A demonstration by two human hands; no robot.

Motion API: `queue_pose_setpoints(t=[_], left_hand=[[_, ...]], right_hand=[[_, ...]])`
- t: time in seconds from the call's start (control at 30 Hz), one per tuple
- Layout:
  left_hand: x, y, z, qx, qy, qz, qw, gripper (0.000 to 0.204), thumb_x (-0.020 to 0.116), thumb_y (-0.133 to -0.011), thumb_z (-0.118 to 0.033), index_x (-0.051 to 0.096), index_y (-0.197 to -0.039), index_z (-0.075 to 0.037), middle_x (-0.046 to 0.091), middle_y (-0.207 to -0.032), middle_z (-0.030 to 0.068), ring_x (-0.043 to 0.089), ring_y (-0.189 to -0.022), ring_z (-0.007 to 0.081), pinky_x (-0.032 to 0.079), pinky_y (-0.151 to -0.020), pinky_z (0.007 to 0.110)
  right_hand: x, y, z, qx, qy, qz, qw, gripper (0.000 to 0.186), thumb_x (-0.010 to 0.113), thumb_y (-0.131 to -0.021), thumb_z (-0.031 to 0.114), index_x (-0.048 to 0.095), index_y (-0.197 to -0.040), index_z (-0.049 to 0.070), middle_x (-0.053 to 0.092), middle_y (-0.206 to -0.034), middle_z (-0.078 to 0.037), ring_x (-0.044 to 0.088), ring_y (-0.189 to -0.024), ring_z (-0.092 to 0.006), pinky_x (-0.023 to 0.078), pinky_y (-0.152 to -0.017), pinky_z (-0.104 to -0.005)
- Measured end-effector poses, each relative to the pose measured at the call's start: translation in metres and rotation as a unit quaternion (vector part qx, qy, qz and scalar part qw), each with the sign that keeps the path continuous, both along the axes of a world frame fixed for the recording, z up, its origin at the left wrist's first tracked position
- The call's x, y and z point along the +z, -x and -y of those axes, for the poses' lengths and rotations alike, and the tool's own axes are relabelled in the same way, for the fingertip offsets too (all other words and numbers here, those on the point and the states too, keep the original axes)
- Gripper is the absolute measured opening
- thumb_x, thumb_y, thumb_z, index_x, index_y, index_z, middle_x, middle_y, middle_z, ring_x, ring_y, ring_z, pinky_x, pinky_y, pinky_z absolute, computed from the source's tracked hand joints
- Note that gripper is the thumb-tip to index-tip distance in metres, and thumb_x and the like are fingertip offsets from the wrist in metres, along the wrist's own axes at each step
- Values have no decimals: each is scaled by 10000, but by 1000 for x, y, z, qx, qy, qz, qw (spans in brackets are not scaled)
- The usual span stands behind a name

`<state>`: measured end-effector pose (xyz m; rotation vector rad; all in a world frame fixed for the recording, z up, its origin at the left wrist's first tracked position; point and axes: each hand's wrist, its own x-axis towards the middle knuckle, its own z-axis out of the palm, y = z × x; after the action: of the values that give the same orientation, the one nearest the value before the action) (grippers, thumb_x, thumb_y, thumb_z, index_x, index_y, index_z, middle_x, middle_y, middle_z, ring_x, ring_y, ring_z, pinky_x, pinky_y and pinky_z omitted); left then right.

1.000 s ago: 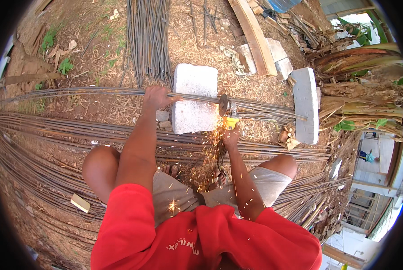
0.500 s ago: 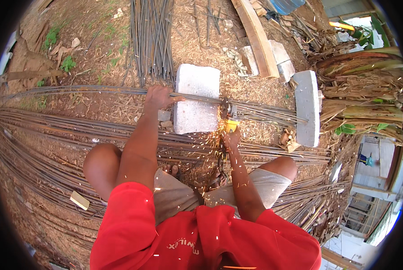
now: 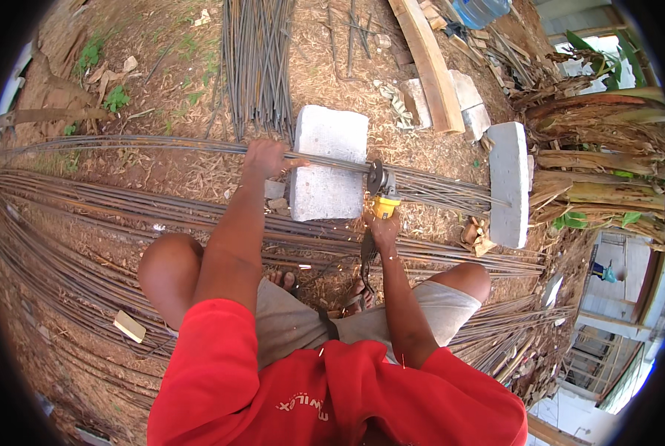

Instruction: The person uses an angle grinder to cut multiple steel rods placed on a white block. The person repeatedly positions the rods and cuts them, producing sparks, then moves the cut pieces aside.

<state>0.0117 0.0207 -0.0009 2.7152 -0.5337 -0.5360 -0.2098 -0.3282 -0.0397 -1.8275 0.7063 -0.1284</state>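
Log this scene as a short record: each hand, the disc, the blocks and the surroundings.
Left hand: gripping thin metal bars
Right hand: holding a yellow angle grinder
Disc: at the bars, just right of the middle block
Middle block: pale, bars lying across it
Right block: pale, apart from the middle one
Surroundings: more metal rods, a wooden plank

The steel bars (image 3: 332, 162) running from ten o'clock to three look dull and brownish, the angle grinder (image 3: 386, 209) pairs smooth yellow plastic with grey metal, the three-o'clock slab (image 3: 508, 182) is rough, matt concrete, the one-o'clock plank (image 3: 430, 68) coarse wood and water bottle (image 3: 484, 10) glossy plastic, the six-o'clock sweatshirt (image 3: 336, 383) matt cloth.
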Motion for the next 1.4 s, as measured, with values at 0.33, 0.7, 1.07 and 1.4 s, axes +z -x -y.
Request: queue_pose_setpoints(t=[0.33, 0.7, 1.07, 1.4], left_hand=[[-5, 1, 0, -5, -7, 13, 1000, 1060, 500, -808, -1067, 884, -1029, -105, 815, -922, 151, 798, -990, 317, 604, -948, 486], [-5, 1, 1, 6, 10, 7, 1000, 1072, 550, -804, -1047, 867, -1170, -90, 828, -1038, 184, 781, -1094, 356, 574, -1025, 511], [-13, 1, 0, -1, 13, 45, 999, 1069, 504, -796, -1075, 882, -995, -95, 809, -890, 151, 799, -952, 320, 607, -912, 477], [0, -1, -1, -2, 19, 12, 1000, 1073, 566, -775, -1059, 860, -919, -37, 793, -872, 200, 793, -904, 373, 614, -881, 540]], right_hand=[[7, 5, -5, -12, -15, 25, 999, 397, 899, -823, 49, 680, -1152, 10, 735, -916, -42, 684, -770, -144, 573, -681, -324], [0, 3, 1, 24, 69, -12, 997, 317, 840, -853, 19, 667, -1117, -5, 762, -941, -67, 698, -745, -158, 587, -673, -341], [6, 5, 0, 31, 128, 6, 991, 509, 903, -815, 77, 669, -1246, -58, 777, -1012, -96, 708, -861, -162, 590, -754, -347], [-9, 8, 2, 22, 19, 55, 998, 527, 923, -827, 201, 701, -1236, -47, 797, -1047, -100, 724, -843, -220, 605, -787, -375]])
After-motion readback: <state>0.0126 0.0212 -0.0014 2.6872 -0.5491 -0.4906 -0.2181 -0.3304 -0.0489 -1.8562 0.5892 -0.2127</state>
